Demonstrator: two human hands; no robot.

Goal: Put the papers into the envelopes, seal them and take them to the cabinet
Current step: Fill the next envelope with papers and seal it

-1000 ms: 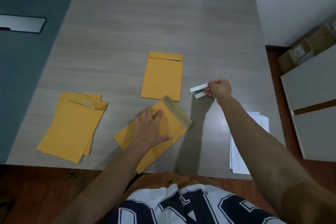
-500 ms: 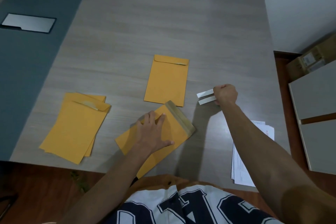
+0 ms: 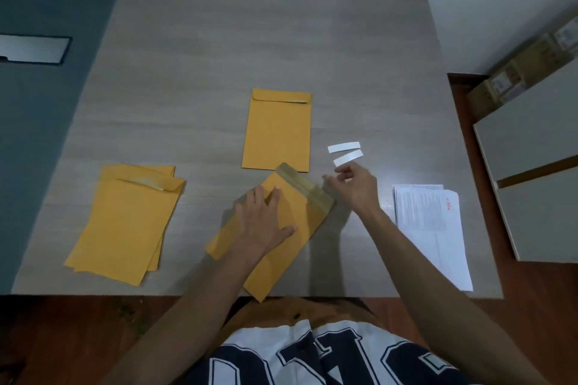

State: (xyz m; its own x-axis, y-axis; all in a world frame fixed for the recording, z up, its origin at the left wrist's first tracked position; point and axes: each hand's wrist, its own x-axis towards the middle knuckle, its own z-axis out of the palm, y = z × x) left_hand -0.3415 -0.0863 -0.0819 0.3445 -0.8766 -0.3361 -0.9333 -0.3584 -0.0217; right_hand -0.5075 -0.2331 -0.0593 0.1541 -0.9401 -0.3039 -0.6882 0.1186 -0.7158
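Note:
A yellow envelope [image 3: 294,228] lies slanted at the table's near edge, its flap [image 3: 305,186] open and showing the adhesive band. My left hand [image 3: 266,219] rests flat on it, fingers spread. My right hand [image 3: 353,186] hovers just right of the flap, fingers apart and holding nothing. Two white peel-off strips [image 3: 345,153] lie on the table just beyond that hand. A sealed yellow envelope [image 3: 278,131] lies straight behind the slanted one. A stack of yellow envelopes [image 3: 125,222] sits at the left. White printed papers [image 3: 431,228] are stacked at the right.
The grey wooden table [image 3: 266,25] stretches far ahead. A light cabinet [image 3: 538,172] stands at the right, with cardboard boxes [image 3: 531,69] behind it. A metal floor plate [image 3: 31,48] lies on the blue carpet at the left. Brown floor shows below the table edge.
My right hand let go of the white strip beside the other one and drew back toward the open flap. My left hand stayed on the envelope.

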